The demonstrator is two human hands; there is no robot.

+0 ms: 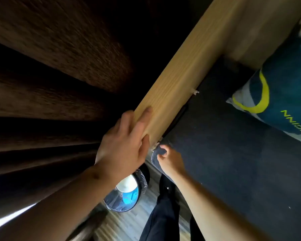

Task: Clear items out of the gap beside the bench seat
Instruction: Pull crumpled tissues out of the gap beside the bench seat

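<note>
A light wooden side panel (179, 73) of the bench runs diagonally from top right to centre. Beside it lies the dark grey seat cushion (233, 153). A narrow dark gap (178, 117) separates panel and cushion. My left hand (125, 145) lies flat over the panel's near end, fingers spread. My right hand (170, 159) pinches the cushion's near corner at the gap's end. A small white scrap (195, 92) sticks out of the gap farther along, and another pale scrap (154, 147) shows beside my right thumb.
A blue, white and yellow printed pillow (276, 94) lies on the cushion at the right. Below on the wood floor stands a plastic-lined bin (127, 193) with white and blue trash. Dark brown curtains (50, 84) fill the left. My dark trouser leg (163, 214) is below.
</note>
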